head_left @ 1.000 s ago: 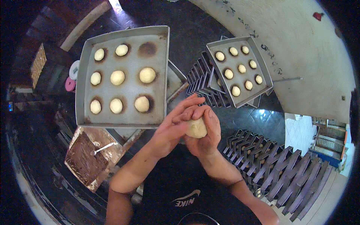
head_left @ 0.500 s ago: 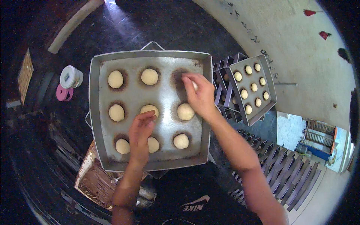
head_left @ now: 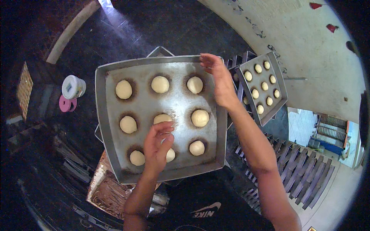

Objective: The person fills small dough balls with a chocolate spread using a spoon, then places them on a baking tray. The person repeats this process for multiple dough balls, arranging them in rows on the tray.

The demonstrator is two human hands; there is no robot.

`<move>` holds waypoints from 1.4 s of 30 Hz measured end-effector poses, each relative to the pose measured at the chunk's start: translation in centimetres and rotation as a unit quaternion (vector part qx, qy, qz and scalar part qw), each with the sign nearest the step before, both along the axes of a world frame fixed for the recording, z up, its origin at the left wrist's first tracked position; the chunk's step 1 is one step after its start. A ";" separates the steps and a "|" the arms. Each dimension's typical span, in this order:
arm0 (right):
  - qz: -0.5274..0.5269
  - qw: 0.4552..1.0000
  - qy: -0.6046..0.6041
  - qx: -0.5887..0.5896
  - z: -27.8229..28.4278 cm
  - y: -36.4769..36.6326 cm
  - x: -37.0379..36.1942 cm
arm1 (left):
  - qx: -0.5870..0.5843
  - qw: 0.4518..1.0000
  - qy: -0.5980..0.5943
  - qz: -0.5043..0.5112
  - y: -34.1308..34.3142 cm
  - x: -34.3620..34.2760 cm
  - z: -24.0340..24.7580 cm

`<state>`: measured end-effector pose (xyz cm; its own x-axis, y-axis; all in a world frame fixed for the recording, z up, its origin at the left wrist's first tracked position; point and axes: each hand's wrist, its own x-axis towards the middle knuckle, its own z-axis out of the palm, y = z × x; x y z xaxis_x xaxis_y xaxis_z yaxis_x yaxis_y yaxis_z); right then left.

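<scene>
A deep square metal baking pan (head_left: 106,82) lies in front of me with rows of round pale dough balls on its greased, darkened spots. In its far right corner sits a dough ball (head_left: 195,84). Just right of that ball, my right hand (head_left: 220,81) is at the pan's far right corner, fingers stretched and nothing in them; whether it touches the rim I cannot tell. My left hand (head_left: 158,146) hovers over the pan's middle, fingers apart and holding nothing. It partly hides the central dough ball (head_left: 162,119) and the near middle dough ball (head_left: 170,154).
Another pan (head_left: 280,89) of dough balls rests on stacked pans to the right. More stacked pans (head_left: 304,175) stand at lower right. To the left are a white bucket (head_left: 73,87) and a pink object (head_left: 67,104). A brown-smeared tray (head_left: 110,190) lies at lower left.
My right hand has let go of a dough ball, now in the far right corner, and moved right to the rim. The pan appears slightly lower and farther right in view.
</scene>
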<state>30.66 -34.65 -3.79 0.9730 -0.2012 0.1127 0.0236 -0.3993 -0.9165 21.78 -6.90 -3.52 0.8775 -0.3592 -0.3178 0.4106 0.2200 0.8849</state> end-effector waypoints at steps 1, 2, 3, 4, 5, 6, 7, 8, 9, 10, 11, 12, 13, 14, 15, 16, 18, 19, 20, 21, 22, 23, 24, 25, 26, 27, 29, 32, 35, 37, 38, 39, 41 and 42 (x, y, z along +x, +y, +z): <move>0.000 1.000 0.010 -0.016 0.2 -0.1 -1.3 | 0.005 1.000 -0.015 -0.003 -0.2 0.0 0.2; 0.001 0.999 0.019 -0.032 0.0 -0.1 -2.4 | 0.010 0.999 -0.032 -0.005 -0.4 0.1 0.4; 0.002 0.998 0.029 -0.048 -0.2 -0.3 -3.1 | 0.016 0.999 -0.036 -0.013 -0.8 0.3 0.4; 0.063 0.974 0.027 -0.214 -0.7 0.6 -2.9 | 0.024 0.999 -0.042 -0.021 -1.6 0.5 0.4; 0.145 0.901 -0.020 -0.409 -2.1 0.8 -3.0 | 0.028 0.998 -0.048 -0.032 -2.5 1.0 0.4; 0.138 0.927 -0.003 -0.348 -2.8 0.3 -3.3 | 0.095 0.985 -0.123 -0.077 -3.6 1.6 0.7; 0.130 0.950 0.014 -0.283 -3.1 0.2 -3.4 | 0.162 0.959 -0.196 -0.121 -4.4 2.5 1.0; 0.078 0.987 -0.011 -0.144 -1.4 -0.3 -3.0 | 0.233 0.924 -0.264 -0.152 -5.2 3.4 1.2; 0.024 0.999 -0.033 0.000 0.5 -1.3 -2.8 | 0.280 0.880 -0.350 -0.154 -6.8 4.5 0.9; -0.055 0.997 -0.051 0.026 0.9 -2.7 -3.4 | 0.318 0.827 -0.434 -0.164 -8.6 5.4 0.6; -0.062 0.993 -0.078 0.060 1.9 -3.0 -4.1 | 0.370 0.793 -0.446 -0.189 -9.6 6.1 -0.8; -0.063 0.992 -0.071 0.089 2.5 -3.6 -5.4 | 0.412 0.757 -0.461 -0.212 -11.1 6.8 -2.7; -0.060 0.989 -0.063 0.122 2.3 -3.6 -6.6 | 0.458 0.717 -0.471 -0.232 -11.7 7.1 -3.7; -0.055 0.990 -0.054 0.121 1.7 -3.6 -8.2 | 0.443 0.732 -0.465 -0.229 -12.0 7.2 -3.6; -0.047 0.991 -0.045 0.121 1.4 -3.4 -9.7 | 0.430 0.746 -0.458 -0.224 -12.0 7.4 -3.5; -0.043 0.997 -0.021 0.068 1.6 -3.3 -11.0 | 0.413 0.759 -0.452 -0.221 -12.1 7.7 -3.4; -0.009 0.998 -0.055 0.000 1.7 -3.1 -10.4 | 0.286 0.842 -0.451 -0.079 -10.9 7.8 -2.7; 0.018 0.996 -0.064 -0.053 2.1 -3.1 -9.4 | 0.218 0.870 -0.442 -0.008 -10.2 7.3 -2.2; 0.053 0.993 -0.063 -0.079 2.2 -2.8 -7.9 | 0.179 0.907 -0.378 0.045 -10.6 6.7 -1.7; 0.094 0.988 -0.066 -0.101 2.3 -2.1 -5.7 | 0.082 0.967 -0.223 0.097 -10.9 5.9 -1.4; 0.159 0.971 -0.067 -0.168 1.8 -1.8 -3.5 | -0.024 0.987 -0.059 0.145 -11.8 5.0 -1.2; 0.225 0.944 -0.068 -0.232 0.8 -1.5 -1.4 | -0.130 0.968 0.106 0.188 -12.6 4.4 -1.2; 0.275 0.917 -0.086 -0.277 -0.6 -1.4 0.5 | -0.183 0.946 0.153 0.220 -13.5 4.5 -1.5; 0.325 0.884 -0.102 -0.319 -2.5 -1.2 2.1 | -0.235 0.918 0.200 0.251 -14.5 4.8 -2.2; 0.374 0.848 -0.117 -0.357 -3.4 -0.5 3.0 | -0.283 0.883 0.247 0.280 -14.9 5.0 -2.8; 0.380 0.837 -0.114 -0.377 -4.1 -0.3 3.4 | -0.226 0.914 0.196 0.273 -14.8 4.6 -3.3; 0.395 0.813 -0.105 -0.415 -4.9 0.1 3.8 | -0.104 0.956 0.098 0.257 -14.2 3.6 -2.8; 0.391 0.806 -0.068 -0.438 -4.6 0.4 3.2 | -0.081 0.968 -0.023 0.235 -11.9 -1.0 1.2; 0.395 0.808 -0.060 -0.434 -4.2 0.2 2.9 | -0.114 0.980 -0.037 0.159 -8.1 -5.8 1.5; 0.397 0.808 -0.057 -0.431 -3.8 0.5 2.7 | -0.121 0.984 -0.024 0.131 -5.7 -7.7 1.2; 0.405 0.810 -0.102 -0.411 -3.3 0.2 3.1 | -0.104 0.986 -0.021 0.127 -5.0 -8.5 1.2; 0.368 0.851 -0.091 -0.364 -2.7 -0.4 2.7 | -0.089 0.988 -0.017 0.121 -4.3 -9.2 1.2; 0.297 0.917 -0.069 -0.258 -0.4 0.0 1.8 | -0.062 0.990 -0.033 0.124 -1.7 -10.6 1.8; 0.189 0.940 -0.084 -0.272 0.2 0.1 -0.3 | -0.052 0.990 -0.041 0.124 -0.9 -11.2 2.1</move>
<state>30.36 -34.59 -3.61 0.9228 0.2869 0.2569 0.3837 -0.7423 -0.5493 10.61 -7.79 -1.40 0.9639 -0.1567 -0.2153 0.2611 0.3970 0.8799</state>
